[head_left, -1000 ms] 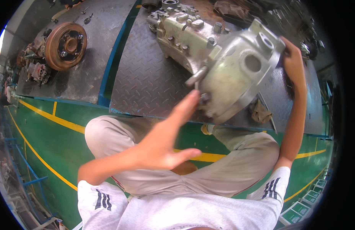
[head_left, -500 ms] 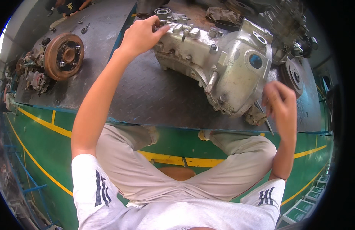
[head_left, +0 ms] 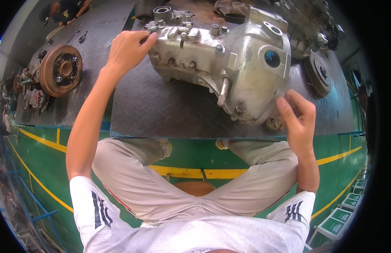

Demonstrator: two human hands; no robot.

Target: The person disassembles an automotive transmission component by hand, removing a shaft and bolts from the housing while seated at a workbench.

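Note:
A large silver-grey gearbox housing lies on its side across the steel-plate bench, its wide bell end to the right. My left hand is closed on its narrow left end, thumb on the top edge and fingertips partly hidden. At the bell end, my right hand is bent round the outer rim, thumb against the metal; its fingertips are partly hidden too. Below that rim a crumpled brown rag peeks out. A round flanged metal part stands behind the narrow end.
A rusty brake drum with attached parts sits at the left. Beyond the bell end are a disc-shaped part and another dark metal casing. Across the bench is another person. The bench's front edge is close to my knees.
The gearbox housing has shifted left and turned slightly, with my left hand still at its narrow end. My right hand has come from in front of the bell end onto its rim.

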